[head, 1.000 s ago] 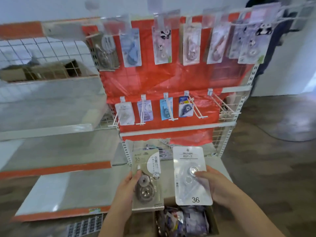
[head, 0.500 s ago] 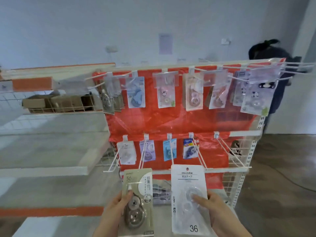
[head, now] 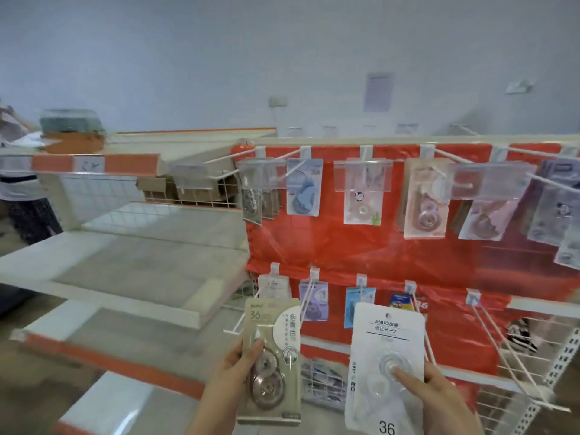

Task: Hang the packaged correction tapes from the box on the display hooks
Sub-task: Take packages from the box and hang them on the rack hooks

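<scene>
Both packs have risen toward the lower hooks since a second ago, and the view has tilted up so the box has dropped out of sight and more wall shows. The beige pack stands upright in the left hand, whose grip pinches its left edge, thumb across the front near the tape wheels. Its top overlaps the first lower hook; whether the hook passes through its hole I cannot tell. The white pack, marked 36 at the bottom, is upright in the right hand, grip closed on it, thumb pressed on the clear blister at its middle and fingers behind its right edge. Its top sits in front of the lower row, just below a blue pack.

Behind them the lower hooks carry a pale pack, a purple pack, the blue one and a dark blue pack, each partly hidden. Further right the long lower hooks hang bare. The upper row holds more packs behind clear label holders, blurred. All hooks sit on a rack lined with red sheet. Left of it run white shelves with orange trim. A person stands at the far left edge.
</scene>
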The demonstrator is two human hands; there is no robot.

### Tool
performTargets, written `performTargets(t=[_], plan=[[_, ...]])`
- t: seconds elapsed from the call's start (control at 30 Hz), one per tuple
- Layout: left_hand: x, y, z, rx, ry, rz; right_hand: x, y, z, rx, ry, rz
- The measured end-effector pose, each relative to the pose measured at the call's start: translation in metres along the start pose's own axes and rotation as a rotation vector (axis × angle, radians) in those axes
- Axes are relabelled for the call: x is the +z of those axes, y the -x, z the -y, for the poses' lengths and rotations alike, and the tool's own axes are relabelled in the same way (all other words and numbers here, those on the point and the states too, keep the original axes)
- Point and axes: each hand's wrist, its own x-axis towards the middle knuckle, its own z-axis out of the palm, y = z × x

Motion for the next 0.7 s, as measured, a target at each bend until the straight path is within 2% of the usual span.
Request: performTargets(t=[0.37,0.7], plan=[[-0.037,-0.072,-0.060,0.137,-0.044,-0.072,0.076,-0.051,0.006,-0.091,-0.001,-0.020],[-0.052,-0.140,-0.144,0.360,-0.006,0.073,0.148,-0.094,0.008,-0.084,0.072,0.009]])
